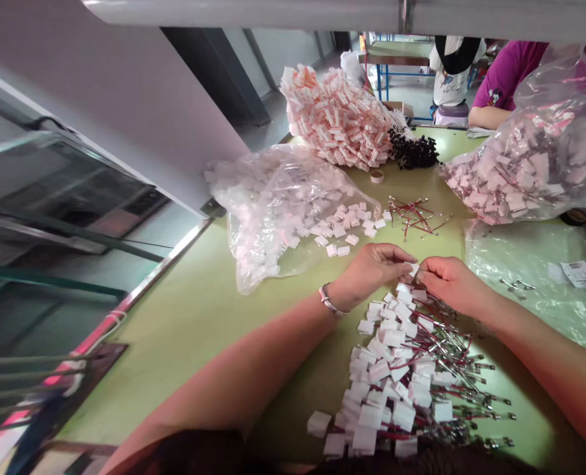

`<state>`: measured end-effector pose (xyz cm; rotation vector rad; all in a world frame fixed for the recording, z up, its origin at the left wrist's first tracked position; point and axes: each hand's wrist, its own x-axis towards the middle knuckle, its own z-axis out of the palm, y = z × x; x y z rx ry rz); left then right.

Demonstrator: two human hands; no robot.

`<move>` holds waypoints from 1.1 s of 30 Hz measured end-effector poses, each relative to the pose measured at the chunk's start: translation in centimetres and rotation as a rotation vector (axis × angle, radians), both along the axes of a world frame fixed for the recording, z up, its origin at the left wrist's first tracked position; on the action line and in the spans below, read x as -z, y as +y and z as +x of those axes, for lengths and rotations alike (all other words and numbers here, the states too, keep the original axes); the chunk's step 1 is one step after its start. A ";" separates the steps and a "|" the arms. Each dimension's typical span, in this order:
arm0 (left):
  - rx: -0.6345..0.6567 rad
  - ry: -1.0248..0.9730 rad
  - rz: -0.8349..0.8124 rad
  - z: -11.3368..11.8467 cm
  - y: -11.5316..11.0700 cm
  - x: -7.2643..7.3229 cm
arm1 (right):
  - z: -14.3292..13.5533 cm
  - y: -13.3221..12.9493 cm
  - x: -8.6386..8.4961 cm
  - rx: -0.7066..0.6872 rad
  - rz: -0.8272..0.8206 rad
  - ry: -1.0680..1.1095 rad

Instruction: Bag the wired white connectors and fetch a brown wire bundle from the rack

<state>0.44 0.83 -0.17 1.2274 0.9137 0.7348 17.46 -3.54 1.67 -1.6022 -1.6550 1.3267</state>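
White piece (414,269) is pinched in the left hand (378,267), just over the far end of a heap (381,369) on the worktop (184,369). I see the right hand (453,282) with fingers drawn narrow at its edge, but I cannot tell whether they grip anything. I judge much done: the heap's pieces mostly seem fitted with red wires (443,340). Left over, beyond the hands, are loose white pieces (339,229) and a small scatter of loose wires (415,215). One clear bag (258,204) holds more white pieces, some spilled at its mouth; a second bag (544,155) bulges with white pieces, red wires among them.
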 end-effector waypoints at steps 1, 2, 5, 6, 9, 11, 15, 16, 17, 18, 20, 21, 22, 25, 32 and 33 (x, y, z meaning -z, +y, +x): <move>0.000 -0.005 0.001 0.1 0.0 0.2 | 0.0 -0.1 0.0 0.003 0.026 -0.042; 0.006 0.005 0.009 0.2 0.0 0.3 | 0.1 -0.1 0.0 -0.007 0.041 -0.088; 0.035 0.065 0.082 0.4 -0.2 0.6 | 1.7 0.8 -0.4 -0.168 0.056 -0.226; 0.052 0.088 0.143 0.4 -0.3 0.5 | 2.5 1.4 -0.6 -0.224 0.079 -0.279; 0.252 0.121 0.424 0.1 -0.8 -0.3 | 5.2 4.1 -1.2 -0.208 0.231 -0.494; 0.526 0.067 0.576 -0.2 -1.0 -1.1 | 6.4 6.1 -1.3 -0.145 0.329 -0.668; 0.416 0.099 0.722 -1.4 0.5 -1.2 | 6.4 9.3 -0.1 -0.194 0.470 -0.896; 0.210 0.221 0.783 -1.9 1.3 -0.7 | 6.1 9.8 0.4 -0.222 0.496 -0.924; 0.008 0.375 0.851 -2.4 2.4 0.0 | 5.8 10.0 0.9 -0.241 0.511 -0.946; -0.144 0.535 0.921 -3.0 3.5 0.8 | 5.6 10.2 1.3 -0.249 0.517 -0.963; -0.223 0.799 1.048 -4.0 5.6 2.5 | 5.2 10.3 1.9 -0.240 0.515 -0.990; -0.178 0.888 1.093 -4.3 6.4 3.3 | 5.2 10.2 2.1 -0.229 0.512 -1.000; -0.126 0.950 1.121 -4.5 7.0 3.9 | 5.2 10.1 2.2 -0.226 0.513 -1.009; -0.056 1.052 1.156 -4.6 7.6 5.0 | 5.2 9.9 2.3 -0.285 0.540 -1.019; -0.091 0.970 1.103 -4.3 6.5 3.9 | 4.3 9.3 1.9 -0.294 0.539 -1.016; -0.109 0.928 1.078 -4.1 6.2 3.6 | 4.2 9.2 1.6 -0.283 0.549 -1.007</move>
